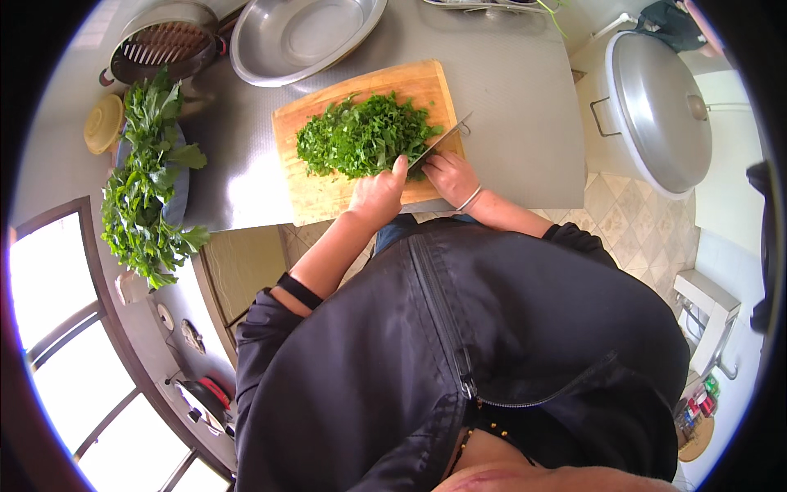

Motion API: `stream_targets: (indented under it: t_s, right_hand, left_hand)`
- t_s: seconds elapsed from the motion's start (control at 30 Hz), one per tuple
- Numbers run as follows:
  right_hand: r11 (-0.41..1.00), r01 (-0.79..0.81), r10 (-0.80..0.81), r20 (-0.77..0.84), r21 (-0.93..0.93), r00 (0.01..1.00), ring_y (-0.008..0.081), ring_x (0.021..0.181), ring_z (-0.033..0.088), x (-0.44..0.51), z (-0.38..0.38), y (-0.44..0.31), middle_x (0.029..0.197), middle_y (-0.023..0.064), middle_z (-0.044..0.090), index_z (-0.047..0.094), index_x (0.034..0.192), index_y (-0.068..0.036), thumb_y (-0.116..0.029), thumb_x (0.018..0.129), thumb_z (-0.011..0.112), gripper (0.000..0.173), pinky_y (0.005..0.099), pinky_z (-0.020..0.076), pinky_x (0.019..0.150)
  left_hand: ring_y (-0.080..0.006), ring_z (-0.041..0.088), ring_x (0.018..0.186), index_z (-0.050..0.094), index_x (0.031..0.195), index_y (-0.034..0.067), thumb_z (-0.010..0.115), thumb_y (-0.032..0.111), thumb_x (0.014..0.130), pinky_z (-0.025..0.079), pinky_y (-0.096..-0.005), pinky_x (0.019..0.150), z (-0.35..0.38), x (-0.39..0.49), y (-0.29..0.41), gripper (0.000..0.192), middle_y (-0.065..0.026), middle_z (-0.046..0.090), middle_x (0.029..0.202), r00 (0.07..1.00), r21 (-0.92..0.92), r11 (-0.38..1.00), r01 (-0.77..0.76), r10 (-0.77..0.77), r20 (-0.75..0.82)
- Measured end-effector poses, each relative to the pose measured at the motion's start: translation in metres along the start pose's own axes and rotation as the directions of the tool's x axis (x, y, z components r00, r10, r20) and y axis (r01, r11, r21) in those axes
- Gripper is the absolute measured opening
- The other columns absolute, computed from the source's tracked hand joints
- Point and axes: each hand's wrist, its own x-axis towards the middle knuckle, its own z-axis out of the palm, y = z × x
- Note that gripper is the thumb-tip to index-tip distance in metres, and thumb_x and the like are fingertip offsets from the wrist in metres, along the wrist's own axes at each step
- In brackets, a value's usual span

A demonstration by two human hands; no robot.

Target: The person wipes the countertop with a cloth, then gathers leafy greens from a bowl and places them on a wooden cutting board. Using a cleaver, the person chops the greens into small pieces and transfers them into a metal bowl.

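Observation:
My left hand [378, 194] grips a kitchen knife [444, 139] near its handle end, thumb extended along the top. The blade slants up and to the right, across the edge of a pile of chopped leafy greens [363, 135]. Close beside the blade, my right hand [452, 177] has its fingers curled down on greens at the pile's lower right; the fingertips are partly hidden. Under the pile lies a wooden cutting board [301, 203]. Uncut leafy stalks [150, 178] lie over a blue container [178, 184] at the left.
A wide metal basin [313, 37] stands behind the board on the metal table [516, 111]. Back left are a pot with a slotted rack [163, 46] and a yellow lid [104, 124]. A large lidded metal pot [661, 111] stands right of the table; a tray [486, 6] sits at the back.

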Motion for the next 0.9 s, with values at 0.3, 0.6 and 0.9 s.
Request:
stream_targets:
  t_s: [0.3, 0.6, 0.9]
  right_hand:
    - [0.987, -0.029, 0.032, -0.022, 0.160, 0.999, 0.0268, 0.089, 0.059, -0.009, -0.021, -0.010, 0.093, 0.0092, 0.060, 0.065, 0.088, -0.002, -0.003, 0.074, 0.060, 0.014, 0.0362, 0.0511, 0.077]
    - [0.982, -0.073, 0.071, 0.020, 0.176, 0.997, 0.0272, 0.091, 0.060, -0.014, -0.024, -0.014, 0.097, 0.0096, 0.062, 0.066, 0.090, -0.001, -0.001, 0.074, 0.064, 0.015, 0.0361, 0.0515, 0.079]
    - [0.945, -0.179, 0.184, 0.005, 0.273, 0.983, 0.0289, 0.087, 0.061, -0.011, -0.041, -0.015, 0.095, 0.0097, 0.062, 0.067, 0.090, -0.004, -0.004, 0.078, 0.066, 0.013, 0.0363, 0.0513, 0.076]
  left_hand:
    - [-0.0368, 0.066, 0.069, 0.046, 0.127, 0.010, 0.056, 0.017, 0.090, 0.054, -0.0463, 0.061, 0.007, -0.026, -0.013, 0.038, -0.0171, 0.068, 0.084, 0.955, -0.222, 0.973, -0.061, -0.007, -0.296]
    - [-0.0411, 0.065, 0.069, 0.046, 0.124, 0.013, 0.055, 0.014, 0.090, 0.052, -0.0511, 0.062, -0.016, -0.024, -0.006, 0.035, -0.0195, 0.066, 0.076, 0.999, -0.073, 0.997, -0.025, 0.024, -0.023]
    - [-0.0376, 0.066, 0.067, 0.050, 0.124, 0.012, 0.058, 0.016, 0.089, 0.053, -0.0470, 0.060, 0.000, -0.026, -0.008, 0.036, -0.0168, 0.068, 0.080, 0.981, -0.161, 0.986, 0.044, -0.073, -0.179]
